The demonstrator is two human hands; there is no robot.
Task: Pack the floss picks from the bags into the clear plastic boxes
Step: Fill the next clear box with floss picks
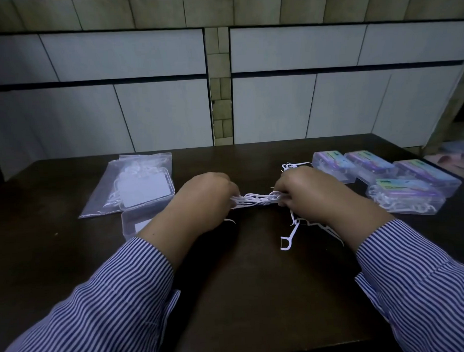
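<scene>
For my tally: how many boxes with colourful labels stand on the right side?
4: three in a back row, one in front. None seems hidden.

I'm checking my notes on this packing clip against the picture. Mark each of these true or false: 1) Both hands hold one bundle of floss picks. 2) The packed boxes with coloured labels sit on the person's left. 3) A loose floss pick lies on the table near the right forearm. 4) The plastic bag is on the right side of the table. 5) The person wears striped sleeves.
1) True: the left hand and right hand grip the bundle of floss picks between them.
2) False: the labelled boxes sit on the right.
3) True: a loose floss pick lies there.
4) False: the plastic bag lies on the left.
5) True: striped sleeves.
</scene>
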